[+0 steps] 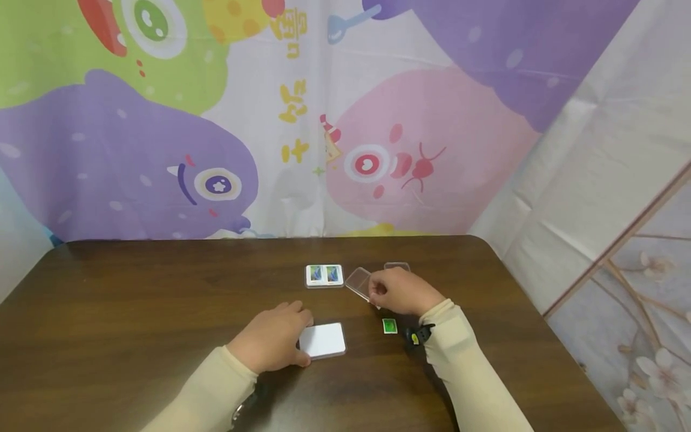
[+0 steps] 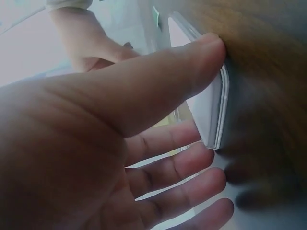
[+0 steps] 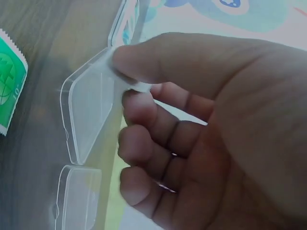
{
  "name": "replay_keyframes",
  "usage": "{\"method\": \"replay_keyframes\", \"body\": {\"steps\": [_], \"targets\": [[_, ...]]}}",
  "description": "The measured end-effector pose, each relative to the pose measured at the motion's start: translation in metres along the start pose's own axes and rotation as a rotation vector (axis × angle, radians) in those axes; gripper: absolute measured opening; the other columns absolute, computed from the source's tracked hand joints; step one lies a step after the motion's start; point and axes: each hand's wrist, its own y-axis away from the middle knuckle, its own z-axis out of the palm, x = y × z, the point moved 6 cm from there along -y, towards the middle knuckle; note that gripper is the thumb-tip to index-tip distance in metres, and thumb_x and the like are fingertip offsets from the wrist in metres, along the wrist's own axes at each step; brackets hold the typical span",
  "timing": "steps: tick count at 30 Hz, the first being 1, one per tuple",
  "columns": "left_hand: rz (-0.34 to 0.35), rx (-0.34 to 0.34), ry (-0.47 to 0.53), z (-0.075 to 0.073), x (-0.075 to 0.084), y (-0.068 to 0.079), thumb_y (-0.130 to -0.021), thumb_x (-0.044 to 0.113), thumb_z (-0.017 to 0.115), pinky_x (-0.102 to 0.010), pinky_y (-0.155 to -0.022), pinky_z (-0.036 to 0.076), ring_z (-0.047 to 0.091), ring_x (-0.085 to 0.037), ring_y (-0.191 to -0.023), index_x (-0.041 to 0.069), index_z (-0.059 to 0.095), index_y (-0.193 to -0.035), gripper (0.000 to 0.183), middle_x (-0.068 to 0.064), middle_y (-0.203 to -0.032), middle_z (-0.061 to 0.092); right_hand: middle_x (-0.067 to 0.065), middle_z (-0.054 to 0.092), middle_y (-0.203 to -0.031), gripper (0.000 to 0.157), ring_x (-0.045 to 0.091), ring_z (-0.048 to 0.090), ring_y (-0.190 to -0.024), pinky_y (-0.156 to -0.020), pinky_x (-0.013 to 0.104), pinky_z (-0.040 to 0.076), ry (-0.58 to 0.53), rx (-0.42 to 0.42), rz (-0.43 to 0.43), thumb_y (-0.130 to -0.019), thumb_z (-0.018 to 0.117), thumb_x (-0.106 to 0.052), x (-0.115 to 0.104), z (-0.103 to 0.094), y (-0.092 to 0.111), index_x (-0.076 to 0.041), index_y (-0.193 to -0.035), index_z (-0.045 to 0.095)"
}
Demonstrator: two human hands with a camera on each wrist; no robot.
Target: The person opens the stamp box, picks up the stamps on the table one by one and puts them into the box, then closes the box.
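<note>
My left hand (image 1: 275, 336) holds the left end of a flat case with a white face (image 1: 323, 340), thumb at the near corner and index finger at the far one. In the left wrist view the thumb (image 2: 204, 52) lies on the case's edge. My right hand (image 1: 402, 291) is over a clear plastic lid (image 1: 358, 280), its fingers curled. Between thumb and index finger it pinches a small white piece (image 3: 142, 87), mostly hidden. A green stamp (image 1: 389, 326) with a toothed edge lies on the table near that hand.
Farther back stands a clear case with two stamps (image 1: 324, 275) on white. Another clear plastic piece (image 1: 397, 265) lies behind my right hand. The brown table (image 1: 162, 288) meets a cartoon-printed curtain (image 1: 291, 198) at its far edge.
</note>
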Motion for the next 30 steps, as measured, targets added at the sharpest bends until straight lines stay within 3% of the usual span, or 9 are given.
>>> {"method": "replay_keyframes", "body": {"steps": [10, 16, 25, 30], "targets": [[0.015, 0.019, -0.003, 0.0015, 0.0009, 0.0010, -0.069, 0.031, 0.095, -0.046, -0.076, 0.054, 0.059, -0.026, -0.089, 0.004, 0.068, -0.105, 0.052, -0.008, -0.098, 0.061, -0.007, 0.058, -0.080, 0.014, 0.012, 0.051, -0.076, -0.069, 0.029, 0.046, 0.051, 0.069, -0.029, -0.093, 0.073, -0.015, -0.0038, -0.0024, -0.0031, -0.020, -0.083, 0.066], [0.006, 0.012, -0.009, 0.0012, 0.0009, 0.0004, -0.070, 0.031, 0.095, -0.046, -0.077, 0.054, 0.060, -0.027, -0.090, 0.004, 0.068, -0.107, 0.053, -0.008, -0.099, 0.061, -0.012, 0.058, -0.071, 0.015, 0.009, 0.050, -0.071, -0.068, 0.028, 0.043, 0.065, 0.100, -0.089, -0.092, 0.073, -0.012, -0.0083, -0.0045, -0.0036, -0.020, -0.080, 0.069], [-0.010, -0.011, 0.000, -0.0012, 0.0031, 0.0004, -0.072, 0.031, 0.095, -0.050, -0.084, 0.055, 0.063, -0.033, -0.099, 0.004, 0.068, -0.108, 0.052, -0.014, -0.107, 0.064, -0.010, 0.062, -0.076, 0.015, 0.010, 0.054, -0.071, -0.068, 0.029, 0.047, -0.007, 0.076, -0.058, -0.093, 0.071, -0.011, -0.0082, -0.0022, -0.0035, -0.020, -0.082, 0.066], [-0.011, -0.013, -0.004, -0.0009, 0.0038, 0.0005, -0.072, 0.031, 0.094, -0.051, -0.085, 0.055, 0.063, -0.034, -0.101, 0.004, 0.068, -0.108, 0.053, -0.014, -0.109, 0.064, -0.009, 0.056, -0.073, 0.015, 0.008, 0.052, -0.069, -0.064, 0.026, 0.044, -0.035, 0.056, -0.063, -0.094, 0.072, -0.011, -0.0084, 0.0001, -0.0029, -0.019, -0.083, 0.065]]}}
